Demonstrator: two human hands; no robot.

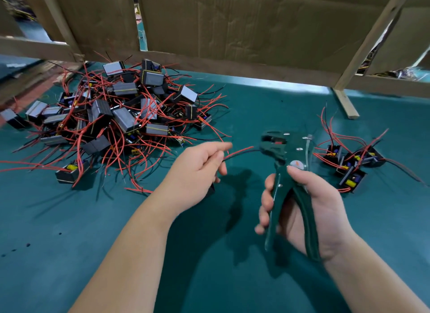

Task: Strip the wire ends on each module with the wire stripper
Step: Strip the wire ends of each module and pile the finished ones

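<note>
My right hand [309,205] grips the handles of a dark green wire stripper [282,163], held upright above the green mat [69,231]. Its jaws point left. My left hand [197,170] pinches a red and a black wire [239,152] whose ends run right into the stripper's jaws. The module those wires belong to is mostly hidden under my left hand; only a dark corner [211,189] shows.
A big heap of black modules with red and black wires [111,117] lies at the left. A small group of modules [351,163] sits at the right. Cardboard panels [232,21] and a wooden frame [346,103] stand behind.
</note>
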